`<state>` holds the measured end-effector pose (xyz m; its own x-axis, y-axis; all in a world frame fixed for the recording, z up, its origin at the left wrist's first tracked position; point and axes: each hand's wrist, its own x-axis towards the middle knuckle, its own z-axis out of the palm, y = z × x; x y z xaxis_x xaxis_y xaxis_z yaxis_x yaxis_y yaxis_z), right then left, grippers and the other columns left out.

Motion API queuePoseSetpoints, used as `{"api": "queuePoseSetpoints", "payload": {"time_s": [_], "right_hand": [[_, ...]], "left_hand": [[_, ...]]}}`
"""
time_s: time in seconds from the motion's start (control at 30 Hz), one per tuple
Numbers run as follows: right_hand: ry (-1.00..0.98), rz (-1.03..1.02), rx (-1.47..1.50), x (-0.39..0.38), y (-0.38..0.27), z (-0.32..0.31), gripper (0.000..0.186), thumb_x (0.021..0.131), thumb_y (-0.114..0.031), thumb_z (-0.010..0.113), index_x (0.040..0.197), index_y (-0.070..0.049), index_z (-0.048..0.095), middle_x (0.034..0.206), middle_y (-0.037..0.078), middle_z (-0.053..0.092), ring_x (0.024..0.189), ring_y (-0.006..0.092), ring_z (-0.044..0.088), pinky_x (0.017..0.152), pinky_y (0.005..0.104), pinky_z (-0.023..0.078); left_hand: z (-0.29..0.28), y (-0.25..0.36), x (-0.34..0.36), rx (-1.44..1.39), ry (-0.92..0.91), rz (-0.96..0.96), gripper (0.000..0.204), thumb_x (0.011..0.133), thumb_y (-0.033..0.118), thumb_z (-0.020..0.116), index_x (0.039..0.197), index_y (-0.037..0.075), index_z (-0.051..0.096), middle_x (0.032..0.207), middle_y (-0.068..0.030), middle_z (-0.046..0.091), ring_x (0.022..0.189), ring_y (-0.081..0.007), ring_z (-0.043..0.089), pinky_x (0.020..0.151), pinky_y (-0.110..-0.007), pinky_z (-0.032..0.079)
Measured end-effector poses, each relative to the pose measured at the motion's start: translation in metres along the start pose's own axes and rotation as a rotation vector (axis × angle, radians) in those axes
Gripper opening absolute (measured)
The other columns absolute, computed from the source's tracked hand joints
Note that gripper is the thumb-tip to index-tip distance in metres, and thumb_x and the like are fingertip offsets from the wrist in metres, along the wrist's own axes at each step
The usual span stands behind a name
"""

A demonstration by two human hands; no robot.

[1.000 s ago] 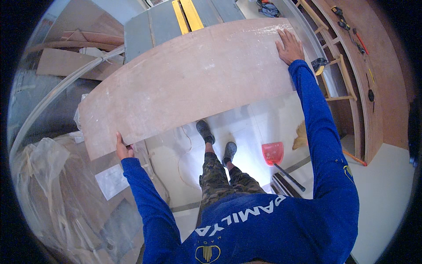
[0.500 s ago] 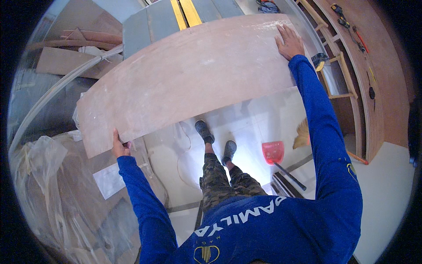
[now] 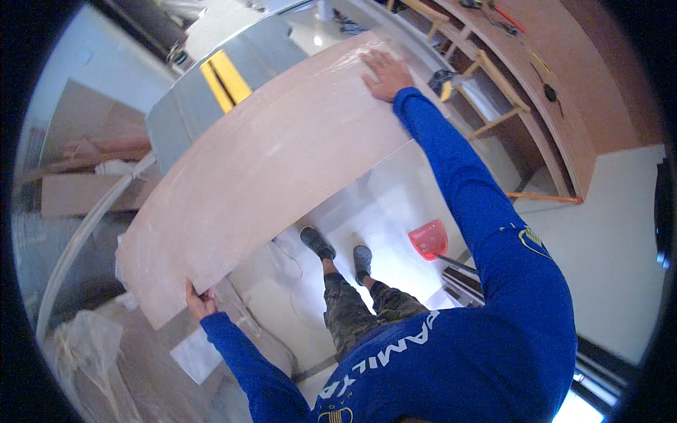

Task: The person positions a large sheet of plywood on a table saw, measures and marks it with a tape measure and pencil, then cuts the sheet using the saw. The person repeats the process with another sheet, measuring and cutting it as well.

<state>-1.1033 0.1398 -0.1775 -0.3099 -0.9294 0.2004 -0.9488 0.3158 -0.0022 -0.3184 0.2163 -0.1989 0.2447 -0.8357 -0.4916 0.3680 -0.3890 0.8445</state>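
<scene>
A large pale plywood panel with a curved far edge and a straight near edge stretches across the view, tilted down toward the left. My left hand grips its near left edge, thumb on top and fingers beneath. At the panel's far right end, my right hand lies flat on the surface, fingers spread. Beyond the curved edge is a grey work table with a yellow slotted strip. Part of that table is hidden behind the panel.
A red dustpan is on the pale floor, right of my feet. Wooden framing and a long board with tools on it run along the right. At left are wood offcuts, a curved white tube and crumpled clear plastic.
The panel now slants more steeply in view, its left end lower and its right end further left. The surroundings have turned too. Both hands keep their places on it.
</scene>
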Motion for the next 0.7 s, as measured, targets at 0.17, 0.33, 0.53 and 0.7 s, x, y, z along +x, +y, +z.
{"api": "queuePoseSetpoints", "payload": {"time_s": [0.17,0.33,0.53,0.7], "right_hand": [[-0.008,0.010,0.063,-0.007,-0.007,-0.021,0.063,0.102,-0.052,0.044,0.159,-0.030,0.033,0.168,0.005,0.027,0.155,0.0295,0.025,0.123,0.0602,0.018],[-0.020,0.032,0.077,-0.012,-0.008,-0.026,0.063,0.102,-0.051,0.044,0.159,-0.030,0.033,0.168,0.005,0.027,0.155,0.0294,0.024,0.124,0.0592,0.016],[0.002,0.064,0.155,-0.012,-0.009,-0.026,0.064,0.100,-0.051,0.044,0.159,-0.031,0.033,0.168,0.003,0.027,0.156,0.0265,0.021,0.126,0.0573,0.011],[0.011,0.040,0.181,-0.011,-0.006,-0.034,0.062,0.100,-0.046,0.049,0.158,-0.029,0.036,0.167,0.004,0.028,0.156,0.0264,0.021,0.126,0.0574,0.012]], "left_hand": [[0.007,0.010,-0.023,0.119,0.160,-0.090,0.054,0.092,0.056,0.070,0.125,0.014,0.065,0.101,-0.0034,0.072,0.083,-0.0166,0.067,0.073,-0.034,0.055],[0.018,0.018,-0.057,0.443,0.201,-0.191,0.051,0.093,0.059,0.068,0.107,0.010,0.067,0.081,-0.0058,0.068,0.073,-0.0187,0.064,0.069,-0.035,0.053],[0.076,0.049,-0.062,1.397,0.371,0.594,0.056,0.096,0.052,0.066,0.102,-0.004,0.065,0.092,-0.0149,0.069,0.089,-0.0328,0.066,0.089,-0.043,0.052],[0.196,0.114,0.078,1.273,0.021,0.956,0.065,0.099,0.043,0.066,0.136,-0.008,0.053,0.140,-0.0235,0.056,0.132,-0.0349,0.051,0.113,-0.042,0.037]]}}
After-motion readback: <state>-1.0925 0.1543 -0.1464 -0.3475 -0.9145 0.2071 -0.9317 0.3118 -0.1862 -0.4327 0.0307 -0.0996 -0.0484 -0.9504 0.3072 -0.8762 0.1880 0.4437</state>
